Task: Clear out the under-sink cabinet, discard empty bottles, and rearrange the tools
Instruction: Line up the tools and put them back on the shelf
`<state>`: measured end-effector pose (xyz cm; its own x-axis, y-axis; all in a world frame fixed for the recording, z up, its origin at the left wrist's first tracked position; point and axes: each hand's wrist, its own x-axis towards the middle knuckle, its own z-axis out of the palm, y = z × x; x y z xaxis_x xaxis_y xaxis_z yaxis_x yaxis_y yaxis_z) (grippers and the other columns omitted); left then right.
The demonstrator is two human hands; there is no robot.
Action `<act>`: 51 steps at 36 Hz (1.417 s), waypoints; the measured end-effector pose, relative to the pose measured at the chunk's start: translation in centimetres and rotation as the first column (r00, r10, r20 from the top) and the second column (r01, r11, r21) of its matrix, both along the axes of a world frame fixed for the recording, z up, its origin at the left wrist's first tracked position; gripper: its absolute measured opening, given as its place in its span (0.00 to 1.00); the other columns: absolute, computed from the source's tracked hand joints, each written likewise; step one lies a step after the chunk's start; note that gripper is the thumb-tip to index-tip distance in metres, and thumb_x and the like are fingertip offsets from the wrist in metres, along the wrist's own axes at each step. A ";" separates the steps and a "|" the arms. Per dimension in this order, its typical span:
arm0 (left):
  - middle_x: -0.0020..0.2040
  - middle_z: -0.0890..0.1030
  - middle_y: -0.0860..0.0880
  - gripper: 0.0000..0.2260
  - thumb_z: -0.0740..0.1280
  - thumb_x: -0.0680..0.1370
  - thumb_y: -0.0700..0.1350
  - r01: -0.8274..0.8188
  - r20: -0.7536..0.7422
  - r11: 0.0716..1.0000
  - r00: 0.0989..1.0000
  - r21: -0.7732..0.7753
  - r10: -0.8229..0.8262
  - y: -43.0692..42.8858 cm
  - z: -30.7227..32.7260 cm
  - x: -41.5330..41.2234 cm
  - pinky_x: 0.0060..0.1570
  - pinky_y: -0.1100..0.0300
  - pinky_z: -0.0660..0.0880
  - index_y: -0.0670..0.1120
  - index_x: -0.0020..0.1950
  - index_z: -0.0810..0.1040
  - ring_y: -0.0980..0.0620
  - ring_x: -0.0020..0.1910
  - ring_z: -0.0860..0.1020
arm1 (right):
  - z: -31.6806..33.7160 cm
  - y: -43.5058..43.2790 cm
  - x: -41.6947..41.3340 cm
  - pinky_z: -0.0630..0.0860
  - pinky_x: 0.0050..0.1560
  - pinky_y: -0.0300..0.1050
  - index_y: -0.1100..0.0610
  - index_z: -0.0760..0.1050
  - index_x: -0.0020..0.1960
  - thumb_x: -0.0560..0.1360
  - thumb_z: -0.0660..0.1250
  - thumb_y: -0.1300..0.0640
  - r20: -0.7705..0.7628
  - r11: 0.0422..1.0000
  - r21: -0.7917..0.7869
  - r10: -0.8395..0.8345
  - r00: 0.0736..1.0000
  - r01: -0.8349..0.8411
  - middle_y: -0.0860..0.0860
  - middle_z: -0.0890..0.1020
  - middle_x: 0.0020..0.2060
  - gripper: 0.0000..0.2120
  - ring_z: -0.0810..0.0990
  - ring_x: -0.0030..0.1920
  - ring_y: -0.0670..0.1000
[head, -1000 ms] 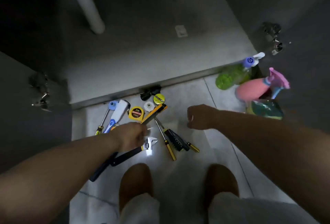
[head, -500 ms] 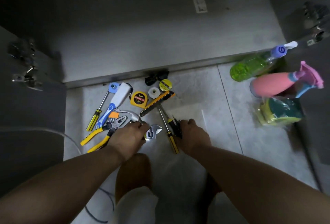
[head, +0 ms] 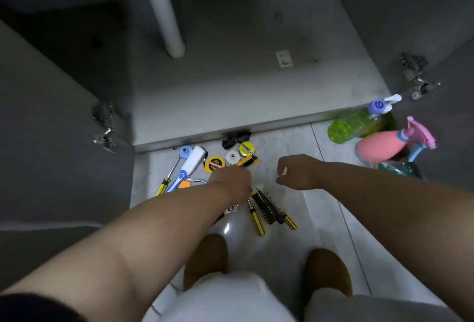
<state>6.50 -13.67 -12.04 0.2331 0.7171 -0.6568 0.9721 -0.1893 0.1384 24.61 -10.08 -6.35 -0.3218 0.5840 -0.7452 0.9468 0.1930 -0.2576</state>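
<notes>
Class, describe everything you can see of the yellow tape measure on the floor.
The yellow tape measure is a rounded case, plastic by its look, with a black face marked "2m" and a red band of unreadable print. It lies flat, face up, on the pale floor tile before the cabinet edge, between a white-and-blue handle and a small white roll. The left hand is by its lower right; contact cannot be judged.

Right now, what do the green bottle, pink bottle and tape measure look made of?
The green bottle looks like translucent plastic: light glows through its textured wall. The pink bottle: opaque matte plastic, no glare. The tape measure: probably a yellow plastic case, with a printed black label.
</notes>
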 end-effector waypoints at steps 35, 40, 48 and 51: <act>0.62 0.79 0.49 0.13 0.66 0.81 0.52 -0.055 -0.154 0.993 0.987 -0.105 0.038 -4.8 19.0 -15.5 0.61 0.54 0.75 0.49 0.63 0.80 0.50 0.58 0.77 | 6.1 -8.3 -6.7 0.67 0.34 0.37 0.56 0.76 0.41 0.78 0.62 0.58 -0.329 0.993 0.045 -0.088 0.940 0.108 0.50 0.79 0.39 0.09 0.76 0.44 0.51; 0.64 0.78 0.50 0.14 0.64 0.82 0.53 -0.027 -0.162 0.987 0.987 -0.160 0.000 -2.4 13.9 -15.4 0.59 0.56 0.74 0.50 0.65 0.78 0.49 0.61 0.77 | 1.3 -7.5 -7.4 0.75 0.51 0.43 0.56 0.79 0.49 0.77 0.64 0.57 -0.303 0.994 0.017 -0.096 0.948 0.106 0.52 0.83 0.51 0.06 0.79 0.52 0.51; 0.62 0.80 0.43 0.14 0.63 0.82 0.47 -0.009 -0.172 0.976 0.985 -0.216 -0.029 -0.1 5.9 -15.8 0.58 0.52 0.75 0.42 0.62 0.80 0.43 0.61 0.78 | -1.9 -4.8 -8.0 0.75 0.56 0.47 0.59 0.76 0.60 0.81 0.61 0.55 -0.112 0.980 0.046 0.197 0.974 -0.193 0.56 0.81 0.58 0.12 0.79 0.58 0.55; 0.62 0.80 0.42 0.13 0.64 0.81 0.46 -0.045 -0.179 0.975 0.984 -0.217 0.005 0.0 3.0 -16.2 0.55 0.53 0.75 0.41 0.63 0.77 0.42 0.60 0.79 | -1.7 -2.8 -8.4 0.76 0.59 0.49 0.58 0.76 0.62 0.81 0.60 0.55 -0.065 0.947 0.006 0.320 0.945 -0.320 0.56 0.80 0.59 0.13 0.79 0.59 0.56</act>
